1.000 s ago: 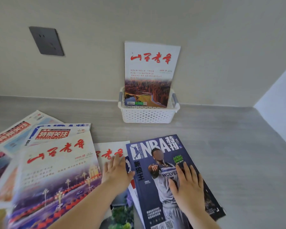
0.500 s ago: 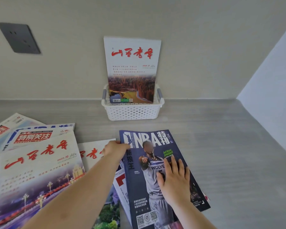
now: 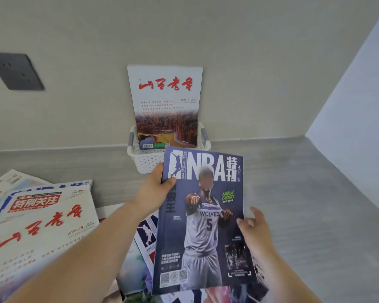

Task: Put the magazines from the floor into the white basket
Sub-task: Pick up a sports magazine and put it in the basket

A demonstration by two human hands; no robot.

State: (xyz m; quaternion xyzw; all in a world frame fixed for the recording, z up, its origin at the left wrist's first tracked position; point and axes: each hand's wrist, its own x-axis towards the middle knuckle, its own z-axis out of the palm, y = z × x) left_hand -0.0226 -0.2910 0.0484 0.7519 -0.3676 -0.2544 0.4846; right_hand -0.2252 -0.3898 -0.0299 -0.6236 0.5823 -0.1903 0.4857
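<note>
One red-title mag (image 3: 165, 106) in basket (image 3: 144, 162); L hand (image 3: 155, 191) pinches NBA mag (image 3: 202, 237), R hand (image 3: 254, 228) spread.

Dark-blue glossy NBA magazine (image 3: 206, 215): held above floor, cover up, centre; left hand (image 3: 155, 191) pinches its top-left edge. White perforated plastic basket (image 3: 149, 160): 12 o'clock, against wall, holding upright white red-titled magazine (image 3: 166, 106). Overlapping paper magazines (image 3: 42, 226): floor, 8 o'clock.

Bare floor (image 3: 304, 204) lies open on my right; loose magazines (image 3: 42, 226) crowd the left edge; an upright magazine (image 3: 165, 101) occupies the white basket's (image 3: 144, 160) back.
</note>
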